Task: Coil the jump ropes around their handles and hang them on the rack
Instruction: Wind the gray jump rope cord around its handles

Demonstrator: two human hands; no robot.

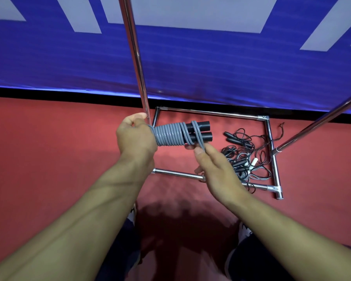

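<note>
Left hand (135, 136) clenched round one end of grey jump rope (170, 135), coils wound tight on two black handles (201, 131). Right hand (215, 169) pinches the rope's loose strand just below the handles. Beyond right hand, tangled black ropes (245, 157) lie on floor inside rack base (272, 142).

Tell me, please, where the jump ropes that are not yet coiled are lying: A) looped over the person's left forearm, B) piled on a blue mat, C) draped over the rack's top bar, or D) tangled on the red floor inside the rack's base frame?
D: the tangled black ropes lie in a heap on the red floor, within the chrome base frame of the rack.
</note>
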